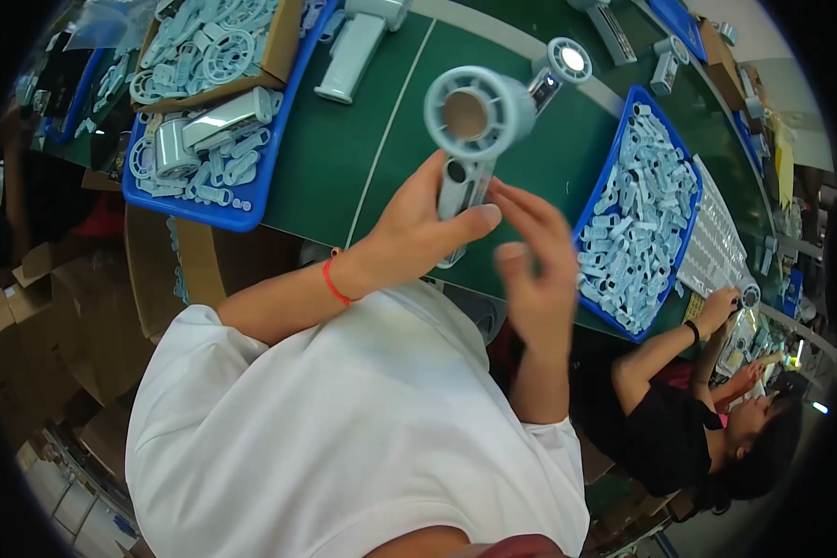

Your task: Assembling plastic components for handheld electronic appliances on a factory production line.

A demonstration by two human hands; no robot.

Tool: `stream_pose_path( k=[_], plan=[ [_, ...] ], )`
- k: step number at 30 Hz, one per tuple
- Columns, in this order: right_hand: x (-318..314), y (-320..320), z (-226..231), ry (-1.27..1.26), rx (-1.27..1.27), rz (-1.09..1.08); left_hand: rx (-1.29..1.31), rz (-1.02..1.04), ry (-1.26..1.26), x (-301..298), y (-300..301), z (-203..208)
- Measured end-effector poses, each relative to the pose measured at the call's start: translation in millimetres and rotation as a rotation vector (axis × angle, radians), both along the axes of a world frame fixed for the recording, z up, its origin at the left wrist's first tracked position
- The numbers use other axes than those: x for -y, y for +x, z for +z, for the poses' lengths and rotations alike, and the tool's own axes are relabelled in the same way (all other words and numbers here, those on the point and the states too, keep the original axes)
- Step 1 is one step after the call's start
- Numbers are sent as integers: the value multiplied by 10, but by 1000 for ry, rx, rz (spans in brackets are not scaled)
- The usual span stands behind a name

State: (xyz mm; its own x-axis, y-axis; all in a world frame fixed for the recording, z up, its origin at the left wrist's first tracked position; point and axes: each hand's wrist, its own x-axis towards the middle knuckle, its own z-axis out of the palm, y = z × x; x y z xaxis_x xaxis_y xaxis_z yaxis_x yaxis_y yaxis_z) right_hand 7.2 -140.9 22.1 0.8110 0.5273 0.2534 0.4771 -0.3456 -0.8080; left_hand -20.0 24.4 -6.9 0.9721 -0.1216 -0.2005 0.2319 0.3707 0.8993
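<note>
My left hand [407,225] is wrapped round the handle of a light blue handheld fan [511,110], its round slotted head pointing up and away from me. The handle has a dark round spot and a dark strip on its face. My right hand [541,265] is beside the handle, somewhat blurred, with thumb and fingers apart. Its fingertips come close to the handle's right side; whether they touch it I cannot tell. Beyond the fan's head stands another handheld fan [551,76] with a bright shiny round face.
At left, a blue tray [262,191] holds a cardboard box [284,42] of light blue plastic parts. A second blue tray [581,228] at right is full of small parts. A fan body [353,60] lies on the green table [395,102]. A co-worker [660,418] works at right.
</note>
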Motion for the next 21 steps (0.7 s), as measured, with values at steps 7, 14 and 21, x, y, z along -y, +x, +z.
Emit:
stream_pose_path(
  k=[7, 14, 21],
  plan=[
    [1046, 532, -244, -790, 261, -324, 373, 271, 939, -371, 1832, 204],
    [1043, 580, -229, -753, 322, -314, 157, 470, 1695, -725, 3515, -315],
    [1034, 742, -111, -624, 341, -193, 825, -146, 1462, 757, 3581, 202]
  ],
)
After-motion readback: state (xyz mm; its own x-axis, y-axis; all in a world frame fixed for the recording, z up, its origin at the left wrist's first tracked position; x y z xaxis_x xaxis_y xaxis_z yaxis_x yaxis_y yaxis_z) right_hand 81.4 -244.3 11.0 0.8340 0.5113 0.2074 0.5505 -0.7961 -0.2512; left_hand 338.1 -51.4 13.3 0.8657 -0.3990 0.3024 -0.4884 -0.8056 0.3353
